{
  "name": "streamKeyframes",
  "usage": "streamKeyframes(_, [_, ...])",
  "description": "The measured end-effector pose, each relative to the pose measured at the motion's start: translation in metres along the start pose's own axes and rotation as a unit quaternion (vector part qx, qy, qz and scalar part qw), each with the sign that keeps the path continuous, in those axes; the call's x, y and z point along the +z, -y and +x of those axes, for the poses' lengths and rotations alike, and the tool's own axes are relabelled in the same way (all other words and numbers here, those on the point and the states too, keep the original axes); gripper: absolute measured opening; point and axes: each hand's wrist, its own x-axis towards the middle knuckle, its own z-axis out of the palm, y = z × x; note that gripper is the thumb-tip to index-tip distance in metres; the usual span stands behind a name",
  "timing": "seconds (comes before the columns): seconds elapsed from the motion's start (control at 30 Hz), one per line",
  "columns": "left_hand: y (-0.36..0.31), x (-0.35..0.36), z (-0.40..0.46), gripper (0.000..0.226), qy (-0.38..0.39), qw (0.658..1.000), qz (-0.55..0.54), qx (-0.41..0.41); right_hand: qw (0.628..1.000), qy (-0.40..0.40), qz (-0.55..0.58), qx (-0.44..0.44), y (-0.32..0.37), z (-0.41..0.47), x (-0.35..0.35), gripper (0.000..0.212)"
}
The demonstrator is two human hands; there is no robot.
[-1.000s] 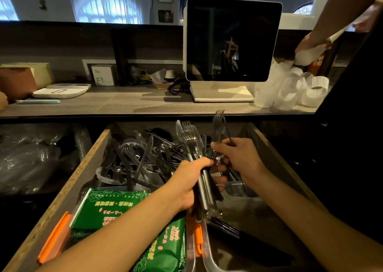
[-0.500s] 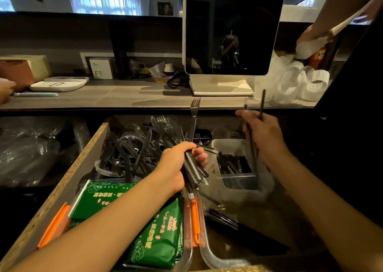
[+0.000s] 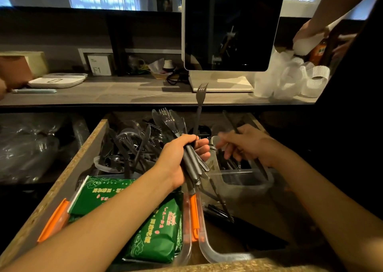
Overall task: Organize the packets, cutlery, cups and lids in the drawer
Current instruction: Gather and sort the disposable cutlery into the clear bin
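The open wooden drawer fills the lower view. My left hand grips a bundle of dark plastic cutlery above its middle; one fork sticks up higher than the others. My right hand hovers over a clear tub that has dark cutlery inside, and it holds a thin dark utensil, its fingers blurred. Green packets lie in a clear box with orange clips at the front left. Loose dark cutlery and clear lids are piled at the back left.
A counter runs above the drawer, with a screen on a white stand, a white scale and clear cups. Another person's hand works above those cups. Plastic-wrapped goods sit on a shelf left of the drawer.
My right hand pulled dark utensils from the bundle, lifted them to the right, then came down over the clear tub. My left hand keeps gripping the bundle, now tilted left.
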Motion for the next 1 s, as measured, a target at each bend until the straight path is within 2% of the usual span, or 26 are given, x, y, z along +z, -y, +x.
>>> streamKeyframes(0.07, [0.001, 0.001, -0.001, 0.022, 0.000, 1.000, 0.004, 0.002, 1.000, 0.006, -0.010, -0.011, -0.002, 0.000, 0.006, 0.024])
streamKeyframes(0.1, [0.001, 0.001, 0.000, 0.021, -0.002, 1.000, 0.005, 0.000, 1.000, -0.020, 0.013, -0.014, -0.002, 0.001, 0.009, 0.024])
streamKeyframes(0.17, [0.000, 0.000, 0.000, 0.017, 0.015, 1.000, 0.009, -0.017, 0.988, -0.080, 0.128, -0.024, -0.001, 0.002, 0.013, 0.025])
streamKeyframes(0.23, [0.001, 0.000, 0.001, 0.013, 0.060, 0.997, 0.024, -0.050, 0.973, -0.100, 0.203, -0.042, 0.001, 0.003, 0.017, 0.024])
streamKeyframes(0.37, [0.013, 0.005, -0.004, 0.019, 0.095, 0.980, 0.135, -0.108, 0.969, -0.168, 0.160, -0.081, 0.004, 0.003, 0.027, 0.014])
streamKeyframes(0.43, [0.018, 0.007, -0.008, 0.017, 0.115, 0.975, 0.141, -0.127, 0.952, -0.220, 0.190, -0.092, 0.004, 0.004, 0.026, 0.019])
streamKeyframes(0.5, [0.018, 0.007, -0.007, 0.015, 0.117, 0.977, 0.113, -0.136, 0.921, -0.268, 0.266, -0.094, 0.002, 0.005, 0.015, 0.019])
streamKeyframes(0.57, [0.015, 0.003, -0.003, 0.014, 0.112, 0.980, 0.100, -0.131, 0.909, -0.288, 0.288, -0.086, 0.000, 0.004, 0.001, 0.019])
streamKeyframes(0.63, [0.012, 0.000, -0.001, 0.014, 0.124, 0.980, 0.092, -0.127, 0.921, -0.250, 0.292, -0.064, -0.002, 0.004, -0.005, 0.021])
streamKeyframes(0.7, [0.010, 0.000, 0.000, 0.014, 0.135, 0.980, 0.061, -0.130, 0.941, -0.167, 0.295, -0.011, -0.002, 0.004, 0.000, 0.022])
streamKeyframes(0.8, [0.009, 0.002, 0.000, 0.016, 0.147, 0.979, 0.036, -0.133, 0.973, -0.066, 0.221, 0.025, -0.001, 0.005, 0.018, 0.023])
streamKeyframes(0.9, [0.011, 0.002, -0.002, 0.021, 0.155, 0.976, 0.048, -0.144, 0.987, -0.065, 0.146, -0.010, 0.001, 0.005, 0.029, 0.017])
streamKeyframes(1.0, [0.013, 0.003, -0.003, 0.024, 0.145, 0.977, 0.068, -0.140, 0.984, -0.083, 0.154, -0.028, 0.000, 0.007, 0.029, 0.019])
